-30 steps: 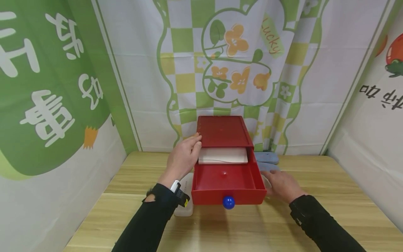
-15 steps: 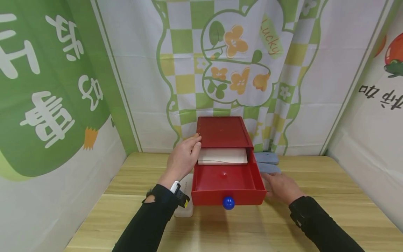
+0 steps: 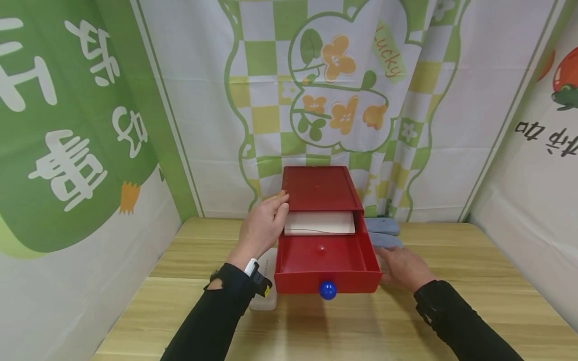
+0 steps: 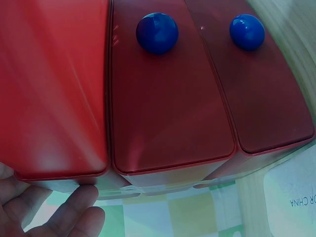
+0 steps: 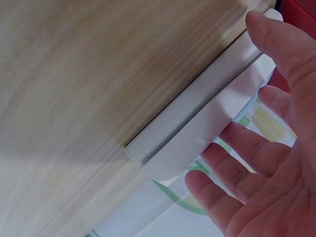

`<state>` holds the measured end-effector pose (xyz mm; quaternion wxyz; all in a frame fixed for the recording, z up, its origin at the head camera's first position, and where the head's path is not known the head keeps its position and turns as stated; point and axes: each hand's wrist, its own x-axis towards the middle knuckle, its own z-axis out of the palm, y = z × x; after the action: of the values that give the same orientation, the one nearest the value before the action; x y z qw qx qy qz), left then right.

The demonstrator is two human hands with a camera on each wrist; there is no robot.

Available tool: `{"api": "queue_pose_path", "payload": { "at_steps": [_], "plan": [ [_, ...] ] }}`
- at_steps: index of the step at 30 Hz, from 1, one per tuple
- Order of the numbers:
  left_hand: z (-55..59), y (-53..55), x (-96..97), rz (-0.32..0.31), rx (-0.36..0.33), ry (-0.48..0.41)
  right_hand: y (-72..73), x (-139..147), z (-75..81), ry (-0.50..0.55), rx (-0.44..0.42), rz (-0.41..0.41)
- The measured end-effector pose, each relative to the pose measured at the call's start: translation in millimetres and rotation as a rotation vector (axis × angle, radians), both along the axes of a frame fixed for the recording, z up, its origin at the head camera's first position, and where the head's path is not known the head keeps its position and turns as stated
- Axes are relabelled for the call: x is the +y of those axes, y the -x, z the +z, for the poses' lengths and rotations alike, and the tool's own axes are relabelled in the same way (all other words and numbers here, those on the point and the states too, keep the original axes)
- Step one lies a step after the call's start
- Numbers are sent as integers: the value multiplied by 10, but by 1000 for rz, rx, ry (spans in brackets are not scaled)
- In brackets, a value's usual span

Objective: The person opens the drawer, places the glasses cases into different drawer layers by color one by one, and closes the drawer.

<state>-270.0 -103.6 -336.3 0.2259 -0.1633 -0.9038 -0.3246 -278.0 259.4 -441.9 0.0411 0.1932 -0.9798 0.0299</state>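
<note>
Cloth [image 3: 266, 118] hangs just behind the red drawer unit [image 3: 319, 189].

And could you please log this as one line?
left hand: touching red drawer cabinet | right hand: beside it | top drawer: open, white item inside

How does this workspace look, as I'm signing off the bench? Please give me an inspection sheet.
Surface: wooden table, light streaked grain.
Job's things: red box; its top drawer pulled open, with something white, perhaps paper, at the back; two lower drawers look shut.
Clutter: white case left of the box; two long blue things on the right, unclear what.
Grips: left grip rests against the box's left edge; right grip, fingers relaxed, is beside the open drawer, touch unclear.
Cables: nothing seen.
Surroundings: printed cloths at the back and both sides.
</note>
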Motion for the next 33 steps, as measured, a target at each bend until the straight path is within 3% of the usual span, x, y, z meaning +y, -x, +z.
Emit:
{"api": "queue_pose_path", "payload": {
  "at_steps": [33],
  "plan": [
    [0, -2, -2, -4, -12, -10, -34, 1, -55, -24, 86, 14]
  ]
}}
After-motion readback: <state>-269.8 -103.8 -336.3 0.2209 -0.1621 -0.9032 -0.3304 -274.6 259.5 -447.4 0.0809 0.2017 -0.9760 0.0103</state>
